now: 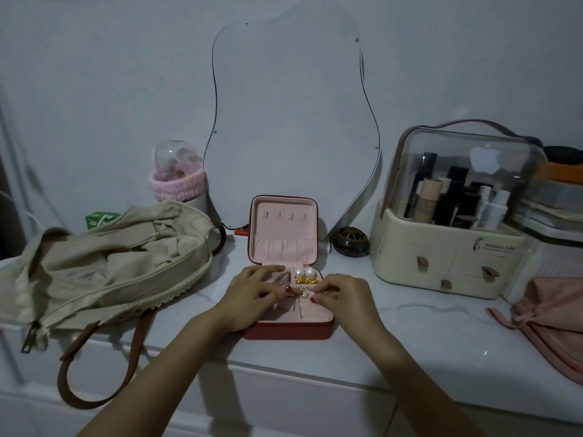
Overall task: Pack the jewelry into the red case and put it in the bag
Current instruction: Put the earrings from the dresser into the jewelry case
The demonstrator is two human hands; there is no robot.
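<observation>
We're working both hands over the open red case (288, 329) – right hand (342, 296) pinching a small gold stud (304, 295) beside the left hand (252, 291) fingertips, loosely curled – bag (104, 266) waiting left.

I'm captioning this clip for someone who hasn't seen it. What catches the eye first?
The open red case at the counter's centre, two pearls in its pink tray, with the left hand and right hand working over it. A beige bag lies unzipped to its left.

The red case (288, 329) lies open, lid upright, pearl earrings (304, 273) inside, beside the unzipped beige bag (104, 266).
</observation>
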